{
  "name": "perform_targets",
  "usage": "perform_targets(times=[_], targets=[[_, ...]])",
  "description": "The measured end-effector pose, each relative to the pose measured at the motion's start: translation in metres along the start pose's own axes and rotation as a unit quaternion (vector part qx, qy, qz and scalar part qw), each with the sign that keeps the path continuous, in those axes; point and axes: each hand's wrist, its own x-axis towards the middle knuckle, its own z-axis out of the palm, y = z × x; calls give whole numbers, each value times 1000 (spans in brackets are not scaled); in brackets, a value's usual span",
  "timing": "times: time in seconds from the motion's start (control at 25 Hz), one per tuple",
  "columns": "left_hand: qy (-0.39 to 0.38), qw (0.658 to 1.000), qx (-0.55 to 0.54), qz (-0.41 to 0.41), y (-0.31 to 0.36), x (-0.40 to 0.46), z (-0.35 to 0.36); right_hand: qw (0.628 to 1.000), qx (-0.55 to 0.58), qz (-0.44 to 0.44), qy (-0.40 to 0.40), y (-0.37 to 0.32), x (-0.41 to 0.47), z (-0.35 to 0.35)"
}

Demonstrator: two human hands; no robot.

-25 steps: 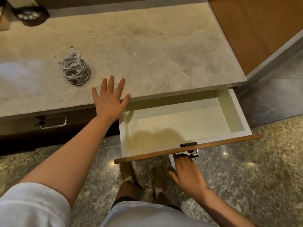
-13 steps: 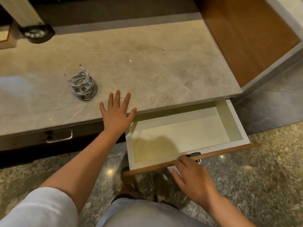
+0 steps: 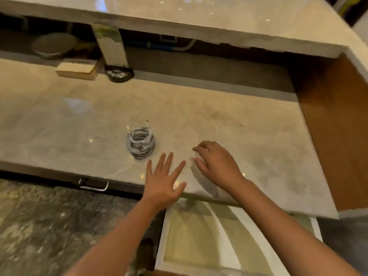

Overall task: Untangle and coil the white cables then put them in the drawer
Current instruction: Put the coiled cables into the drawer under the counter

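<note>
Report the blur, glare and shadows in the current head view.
Head view: motion blur smears the open drawer and floor; glare spots dot the glossy countertop; the right hand casts a shadow beneath it; the coiled white cables stay fairly legible.

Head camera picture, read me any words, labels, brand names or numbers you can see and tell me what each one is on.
No text can be read in this picture.
Black round device at the back of the countertop: pale marks on its face, too blurred to read.
Flat tan box beside it: no legible print.
Coiled white cables: no label visible.
Open drawer: bare inside, no writing.
</note>
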Motion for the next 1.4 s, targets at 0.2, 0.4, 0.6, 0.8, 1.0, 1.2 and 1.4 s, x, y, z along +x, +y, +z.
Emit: perform_targets(times=[0.2, 0.4, 0.6, 0.8, 1.0, 1.2, 1.4], targets=[[10, 1000, 12, -4, 2, -4, 0, 955, 42, -280, -83, -22, 97, 0], [10, 999, 11, -31, 4, -6, 2, 912, -33, -384, -141, -54, 147, 37], [38, 999, 10, -36, 2, -6, 10, 898, -96, -423, -69, -49, 156, 67], [42, 998, 4, -39, 3, -7, 9, 877, -79, -470, -63, -45, 159, 75], [37, 999, -8, -40, 3, -7, 7, 870, -79, -481, -70, -47, 165, 71], [31, 999, -2, -39, 3, -7, 8, 911, -9, -404, -88, -33, 159, 58], [22, 999, 3, -32, 1, -7, 9, 951, 103, -268, -119, 0, 152, 28]])
